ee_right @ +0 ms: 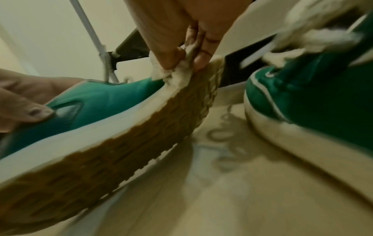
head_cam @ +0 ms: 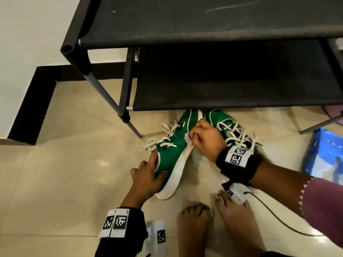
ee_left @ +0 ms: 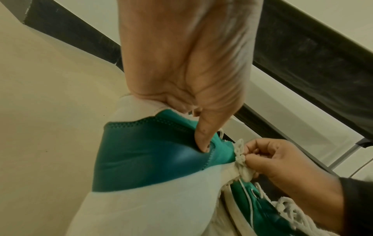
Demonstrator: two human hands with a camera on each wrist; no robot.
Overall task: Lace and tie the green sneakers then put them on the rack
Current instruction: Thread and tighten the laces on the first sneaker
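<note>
One green sneaker (head_cam: 172, 154) with a white sole is tipped onto its side on the floor. My left hand (head_cam: 148, 175) grips its heel (ee_left: 141, 159), thumb (ee_left: 203, 135) pressed on the green upper. My right hand (head_cam: 204, 140) pinches a frayed white lace (ee_left: 241, 158) against the sole edge near the shoe's middle. The right wrist view shows those fingertips (ee_right: 171, 63) squeezing the lace above the tan tread (ee_right: 121, 151). Loose lace loops (head_cam: 167, 130) spill off the far side. The second green sneaker (head_cam: 222, 121) stands upright just right of my right hand, its laces loose too.
The black shoe rack (head_cam: 204, 25) stands right behind the sneakers, its lower shelf (head_cam: 222, 80) overhanging their toes, with a leg (head_cam: 130, 123) at the left. A blue bag (head_cam: 323, 156) lies at the right. My bare feet (head_cam: 196, 229) and a black cable (head_cam: 274, 212) are close by.
</note>
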